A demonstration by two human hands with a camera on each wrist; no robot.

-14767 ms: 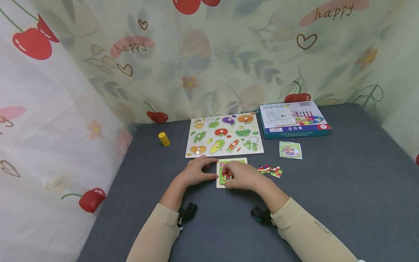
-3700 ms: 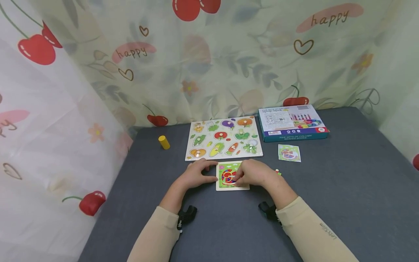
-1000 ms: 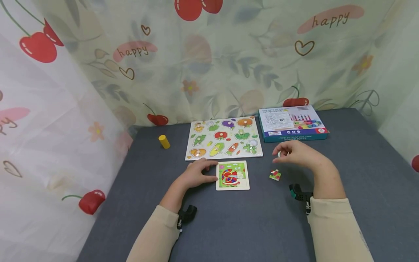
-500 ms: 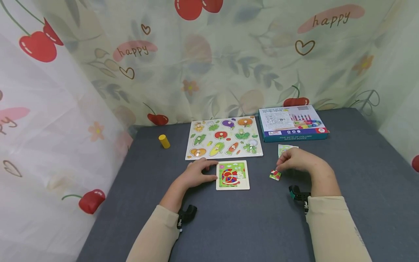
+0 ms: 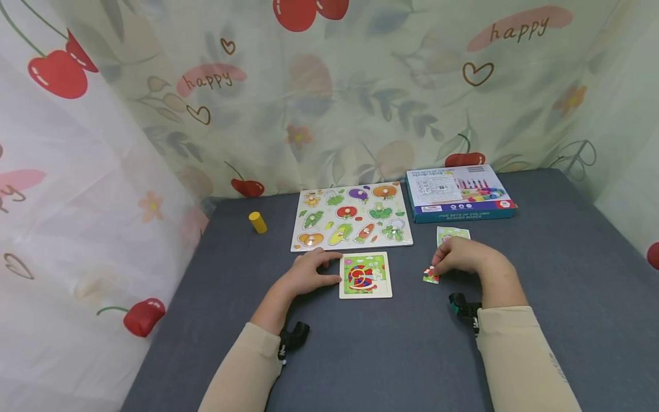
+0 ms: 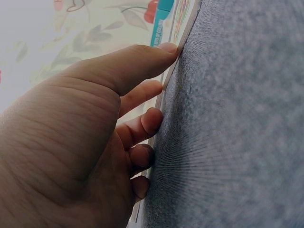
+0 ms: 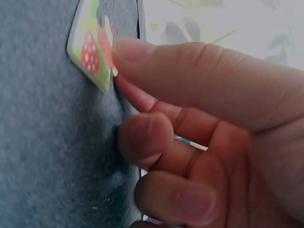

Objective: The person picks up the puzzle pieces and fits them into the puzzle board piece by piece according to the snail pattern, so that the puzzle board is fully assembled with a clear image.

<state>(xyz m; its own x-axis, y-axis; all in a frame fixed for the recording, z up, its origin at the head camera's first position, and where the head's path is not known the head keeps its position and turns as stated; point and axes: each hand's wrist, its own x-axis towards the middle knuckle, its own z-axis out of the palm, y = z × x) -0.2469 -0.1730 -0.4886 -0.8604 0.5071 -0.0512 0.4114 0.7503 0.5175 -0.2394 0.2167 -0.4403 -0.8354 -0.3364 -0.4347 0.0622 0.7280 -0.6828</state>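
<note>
A small framed jigsaw puzzle (image 5: 383,293) with a snail picture lies flat in the middle of the table, with a pale gap at its lower right. My left hand (image 5: 309,273) rests at its left edge, thumb and index fingertips touching the frame; in the left wrist view the other left-hand fingers (image 6: 152,121) bend loosely beside it. To the right, my right hand (image 5: 463,256) pinches a puzzle piece (image 5: 430,276) between thumb and index finger. The right wrist view shows that puzzle piece (image 7: 89,54), green with a red strawberry, tilted close over the table.
Behind the puzzle lies a vegetable peg board (image 5: 355,217). A boxed bead set (image 5: 460,194) stands at the back right. A small picture card (image 5: 453,232) is partly covered by my right hand. At the left stands a yellow cylinder (image 5: 258,222).
My right hand placed pieces in the frame, then moved right, came down to the strawberry piece and now grips it. The left hand stays at the puzzle's edge.
</note>
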